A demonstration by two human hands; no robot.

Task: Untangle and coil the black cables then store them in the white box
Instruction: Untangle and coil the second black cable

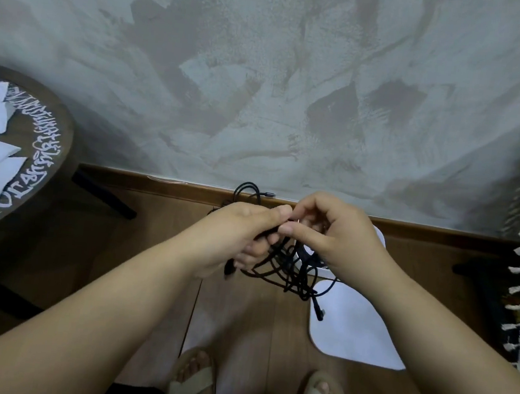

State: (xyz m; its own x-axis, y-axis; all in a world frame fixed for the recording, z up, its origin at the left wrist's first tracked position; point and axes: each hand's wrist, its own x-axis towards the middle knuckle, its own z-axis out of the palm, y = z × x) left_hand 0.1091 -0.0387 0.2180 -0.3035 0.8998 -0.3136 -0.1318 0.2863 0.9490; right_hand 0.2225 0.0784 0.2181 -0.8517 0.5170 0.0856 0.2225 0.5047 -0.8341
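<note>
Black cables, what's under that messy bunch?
Under the black cables: wooden floor, and part of the white box. The right hand covers most of the box, so what's inside cannot be seen.

We've got a wood floor here. On its right side sits the white box, with a flat white lid just in front. Our sandals stand on it too, and a dark table leg at left.
</note>
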